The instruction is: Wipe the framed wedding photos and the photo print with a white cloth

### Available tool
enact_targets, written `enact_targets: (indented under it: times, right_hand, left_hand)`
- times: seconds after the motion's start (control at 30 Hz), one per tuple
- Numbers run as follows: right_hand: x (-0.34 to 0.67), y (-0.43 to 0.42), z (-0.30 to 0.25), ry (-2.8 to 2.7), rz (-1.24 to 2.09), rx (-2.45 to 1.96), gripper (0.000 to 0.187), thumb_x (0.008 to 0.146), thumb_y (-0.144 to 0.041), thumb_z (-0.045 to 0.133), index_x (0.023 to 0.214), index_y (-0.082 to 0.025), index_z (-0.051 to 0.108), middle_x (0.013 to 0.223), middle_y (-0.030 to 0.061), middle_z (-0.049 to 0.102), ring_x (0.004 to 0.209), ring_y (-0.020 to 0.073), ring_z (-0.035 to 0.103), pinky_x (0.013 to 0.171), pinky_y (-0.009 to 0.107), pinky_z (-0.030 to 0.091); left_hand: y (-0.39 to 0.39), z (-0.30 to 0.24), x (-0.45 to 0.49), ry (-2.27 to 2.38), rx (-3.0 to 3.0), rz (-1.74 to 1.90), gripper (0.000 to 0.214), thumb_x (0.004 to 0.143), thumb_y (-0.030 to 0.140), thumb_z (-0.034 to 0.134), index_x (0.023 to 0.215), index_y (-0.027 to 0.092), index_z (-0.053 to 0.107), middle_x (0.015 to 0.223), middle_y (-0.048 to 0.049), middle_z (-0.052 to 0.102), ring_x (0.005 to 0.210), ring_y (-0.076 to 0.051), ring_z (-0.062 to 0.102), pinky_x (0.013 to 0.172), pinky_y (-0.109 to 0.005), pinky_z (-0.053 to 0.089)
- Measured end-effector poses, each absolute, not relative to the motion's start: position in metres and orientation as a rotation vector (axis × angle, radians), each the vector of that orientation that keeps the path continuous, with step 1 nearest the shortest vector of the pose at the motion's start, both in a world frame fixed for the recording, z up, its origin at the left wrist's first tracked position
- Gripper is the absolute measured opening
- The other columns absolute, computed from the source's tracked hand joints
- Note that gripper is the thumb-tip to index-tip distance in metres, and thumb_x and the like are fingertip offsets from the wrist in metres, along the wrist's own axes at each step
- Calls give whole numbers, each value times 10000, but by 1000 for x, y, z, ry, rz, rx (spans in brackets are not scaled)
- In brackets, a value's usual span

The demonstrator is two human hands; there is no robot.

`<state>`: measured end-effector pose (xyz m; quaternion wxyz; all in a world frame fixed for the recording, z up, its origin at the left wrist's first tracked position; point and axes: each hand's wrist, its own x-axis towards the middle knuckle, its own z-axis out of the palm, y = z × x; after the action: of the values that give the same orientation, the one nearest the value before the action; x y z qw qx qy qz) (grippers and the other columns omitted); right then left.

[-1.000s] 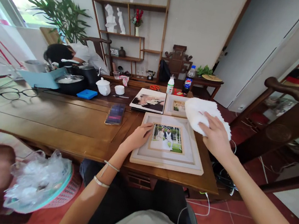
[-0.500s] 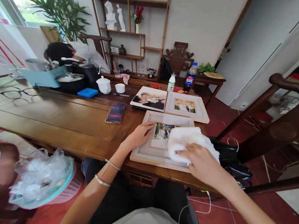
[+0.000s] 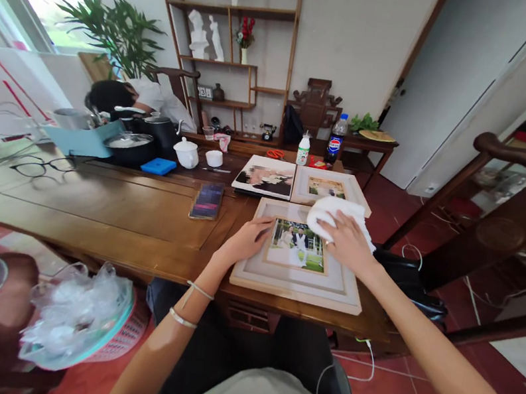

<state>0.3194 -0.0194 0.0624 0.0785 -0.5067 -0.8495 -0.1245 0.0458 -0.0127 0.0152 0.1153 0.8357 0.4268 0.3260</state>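
At the table's point(image 3: 114, 212) near right corner: framed photo point(image 3: 293, 284) lies flat.
Left hand point(image 3: 248, 238): fingers spread, bracing the frame's left side.
Right hand point(image 3: 346, 241): closed down on white cloth point(image 3: 329, 208) (frame's far right corner).
Risk: a hard push may slide the frame off the near edge.

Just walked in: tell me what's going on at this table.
A seated person presses a white cloth onto the far right corner of a framed wedding photo with the right hand. The left hand rests on its left edge. Two more pictures lie behind it on the wooden table.
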Motion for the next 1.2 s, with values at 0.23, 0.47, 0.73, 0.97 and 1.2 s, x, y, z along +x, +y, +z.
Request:
enact_targets:
  times: [0.23,0.47,0.73,0.97,1.2]
  right_hand:
    - [308,-36,73,-2751,-211,-1364,587,696,-32,441,1251,-171,573,1407,128,454,1290,358,348,1014,593,279]
    - [278,-149,81,-2792,303,-1064,658,650,-48,494,1278,-240,541,1496,72,334,1388,304,215,1102,557,185]
    - [275,-98,62,-2683,41,-1210,650,663,-39,528,1278,-247,545,1457,80,401,1357,290,298,1094,530,218]
    - [306,-14,63,-2552,-364,-1460,614,719,-40,496,1316,-184,511,1439,125,417,1350,352,272,1073,610,157]
    - [279,-50,76,-2826,-43,-1196,623,715,-27,443,1299,-231,520,1457,84,394,1330,341,293,994,602,290]
  left_hand:
    - [-13,15,48,1290,2422,947,350,879,146,451,1188,125,613,1300,-123,577,1216,-223,534,1070,-381,397]
    - [-12,12,48,1261,2438,973,360,879,145,448,1206,144,599,1294,-116,582,1216,-220,533,1066,-399,403]
    - [-11,14,44,1207,2467,951,356,889,180,455,1214,139,593,1307,-117,572,1224,-225,526,1069,-388,398]
    - [-11,13,44,1232,2448,943,341,890,174,455,1194,132,604,1304,-119,575,1216,-222,533,1069,-398,397]
    - [-12,14,46,1234,2437,965,338,891,162,446,1184,135,612,1299,-119,578,1221,-218,529,1070,-383,399]
